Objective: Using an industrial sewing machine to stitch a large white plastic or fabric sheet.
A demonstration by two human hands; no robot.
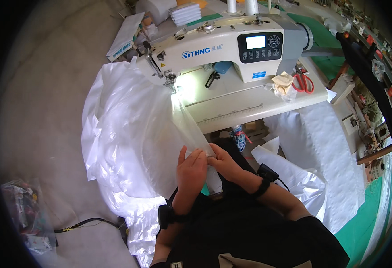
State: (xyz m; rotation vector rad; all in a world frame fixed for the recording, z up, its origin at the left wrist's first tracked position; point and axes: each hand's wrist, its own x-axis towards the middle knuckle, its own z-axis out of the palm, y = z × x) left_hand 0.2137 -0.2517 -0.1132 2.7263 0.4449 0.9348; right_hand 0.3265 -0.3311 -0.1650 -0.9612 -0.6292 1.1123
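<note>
A large sheet of translucent white plastic film (124, 129) runs from under the needle end of a white sewing machine (222, 38) down to my lap, bulging out to the left in shiny folds. Close together in front of my body, both hands grip its near edge. My left hand (192, 172) pinches the film, its fingers pointing up and right. Beside it, my right hand (225, 161) closes on the same edge with thumb and fingers. Between the hands and the needle the edge stretches in a narrow strip. The fingertips are partly hidden by the film and each other.
Red-handled scissors (304, 82) and a crumpled beige cloth (283, 82) lie at the machine bed's right end. More white sheeting (316, 147) hangs at the right. A clear bag of mixed items (28, 214) sits at lower left, near a black cable (89, 220).
</note>
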